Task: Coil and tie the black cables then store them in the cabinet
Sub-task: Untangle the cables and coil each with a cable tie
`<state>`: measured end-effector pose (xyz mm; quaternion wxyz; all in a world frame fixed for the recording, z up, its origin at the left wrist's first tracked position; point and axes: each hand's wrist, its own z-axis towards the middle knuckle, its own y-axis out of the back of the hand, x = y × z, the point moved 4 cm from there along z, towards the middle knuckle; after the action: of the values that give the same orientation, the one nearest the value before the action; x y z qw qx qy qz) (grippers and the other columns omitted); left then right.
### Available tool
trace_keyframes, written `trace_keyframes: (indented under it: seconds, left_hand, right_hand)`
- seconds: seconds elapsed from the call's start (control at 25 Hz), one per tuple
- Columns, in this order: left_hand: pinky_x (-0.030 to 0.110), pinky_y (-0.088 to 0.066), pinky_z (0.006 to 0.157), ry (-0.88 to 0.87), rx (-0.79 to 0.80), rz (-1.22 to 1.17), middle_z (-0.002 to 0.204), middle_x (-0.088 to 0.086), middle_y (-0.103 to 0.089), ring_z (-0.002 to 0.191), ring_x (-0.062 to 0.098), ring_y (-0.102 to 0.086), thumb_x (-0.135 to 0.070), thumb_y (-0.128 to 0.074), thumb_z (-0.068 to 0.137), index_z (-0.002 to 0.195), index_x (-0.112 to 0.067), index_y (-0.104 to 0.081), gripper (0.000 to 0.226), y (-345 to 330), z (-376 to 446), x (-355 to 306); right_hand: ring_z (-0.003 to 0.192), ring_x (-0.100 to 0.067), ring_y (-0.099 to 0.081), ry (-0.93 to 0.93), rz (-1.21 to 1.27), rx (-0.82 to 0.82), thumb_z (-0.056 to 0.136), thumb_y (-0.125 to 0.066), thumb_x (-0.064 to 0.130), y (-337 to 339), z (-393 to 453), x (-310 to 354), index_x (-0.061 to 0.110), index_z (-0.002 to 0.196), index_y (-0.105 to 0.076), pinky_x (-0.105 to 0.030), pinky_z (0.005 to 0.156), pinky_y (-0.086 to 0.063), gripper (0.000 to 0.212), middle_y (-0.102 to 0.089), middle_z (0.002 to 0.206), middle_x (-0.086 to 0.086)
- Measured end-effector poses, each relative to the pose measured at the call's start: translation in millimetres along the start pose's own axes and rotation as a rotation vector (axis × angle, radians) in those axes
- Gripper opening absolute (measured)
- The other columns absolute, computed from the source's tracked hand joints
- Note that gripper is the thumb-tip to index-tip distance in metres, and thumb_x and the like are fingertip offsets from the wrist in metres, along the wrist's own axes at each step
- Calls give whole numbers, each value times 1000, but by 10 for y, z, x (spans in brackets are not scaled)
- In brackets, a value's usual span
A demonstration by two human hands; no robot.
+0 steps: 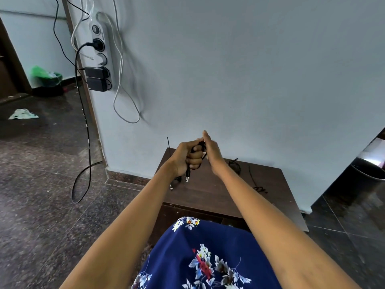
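My left hand [188, 156] grips a coiled black cable [198, 147] above the dark brown cabinet [210, 192]. Two connector ends [188, 177] of the cable hang below my fist. My right hand [211, 150] is at the top of the coil, its fingers against the loops; how they hold the cable is hidden. Another black cable [235, 165] lies coiled on the cabinet top near the wall. To its right a loose black cable [255, 180] trails toward the front.
A white power strip [102, 53] with black plugs hangs on the wall at upper left; a black cord [84, 130] drops from it to the dark floor. A thin black rod [168, 146] stands at the cabinet's back left corner. A bin [368, 174] stands at right.
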<state>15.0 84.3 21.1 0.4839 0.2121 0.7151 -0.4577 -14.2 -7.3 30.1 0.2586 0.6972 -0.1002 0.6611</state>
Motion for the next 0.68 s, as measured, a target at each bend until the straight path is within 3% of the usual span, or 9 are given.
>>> trace_keyframes:
  seconds: [0.12, 0.2, 0.28, 0.36, 0.44, 0.52, 0.6, 0.68]
  left_hand:
    - [21, -34, 38, 40, 28, -80, 40, -8, -28, 33, 7, -26, -35, -36, 99, 59, -18, -42, 43, 5, 71, 141]
    - [25, -47, 50, 82, 41, 4, 48, -4, -42, 43, 11, -43, -31, -35, 101, 76, -13, -56, 37, 56, 111, 229]
    - [26, -49, 61, 116, 48, 60, 55, -2, -50, 52, 14, -53, -30, -31, 102, 89, -9, -63, 40, 89, 168, 294]
    - [29, -44, 67, 109, 17, 0, 52, -3, -41, 49, 13, -45, -35, -27, 102, 85, -10, -59, 45, 84, 295, 353]
    - [28, -39, 62, 71, -51, -52, 49, -7, -32, 43, 9, -34, -37, -25, 103, 74, -14, -48, 43, 48, 487, 452]
    - [26, -35, 57, 36, -128, -69, 46, -9, -28, 39, 7, -29, -35, -26, 103, 68, -15, -41, 43, 18, 710, 589]
    - [26, -33, 54, 3, -197, -70, 44, -10, -27, 37, 6, -26, -32, -27, 104, 67, -16, -38, 42, 29, 929, 698]
    - [25, -32, 52, -23, -264, -69, 44, -10, -26, 36, 6, -25, -31, -29, 103, 67, -15, -37, 40, 92, 1179, 782]
  right_hand:
    - [61, -19, -62, -173, 239, -112, 99, -34, 46, -36, -19, -353, 16, 61, -61, -24, 53, -47, 55, -67, 67, -6]
    - [38, -12, -53, -162, 258, -191, 99, -36, 44, 17, -16, -476, 12, 62, -55, -17, 36, -37, 52, -59, 52, -3]
    - [25, -7, -42, -157, 250, -210, 99, -37, 44, 70, 12, -533, 9, 67, -55, -13, 29, -29, 51, -52, 43, 1]
    - [32, -12, -48, -172, 199, -224, 99, -37, 43, 130, 112, -606, 10, 66, -54, -16, 34, -34, 50, -55, 54, -6]
    - [52, -22, -55, -150, 71, -251, 99, -36, 42, 209, 271, -674, 8, 64, -54, -29, 49, -43, 52, -58, 65, -12]
    - [67, -23, -55, -100, -75, -272, 100, -35, 40, 346, 439, -766, 9, 63, -54, -37, 64, -43, 53, -58, 65, -7]
    - [74, -16, -54, -68, -188, -268, 101, -34, 37, 557, 563, -928, 15, 67, -62, -29, 70, -38, 49, -59, 69, 5]
    - [81, -12, -56, -74, -358, -309, 102, -34, 31, 906, 694, -1189, 11, 85, -71, -26, 70, -36, 45, -62, 83, 6]
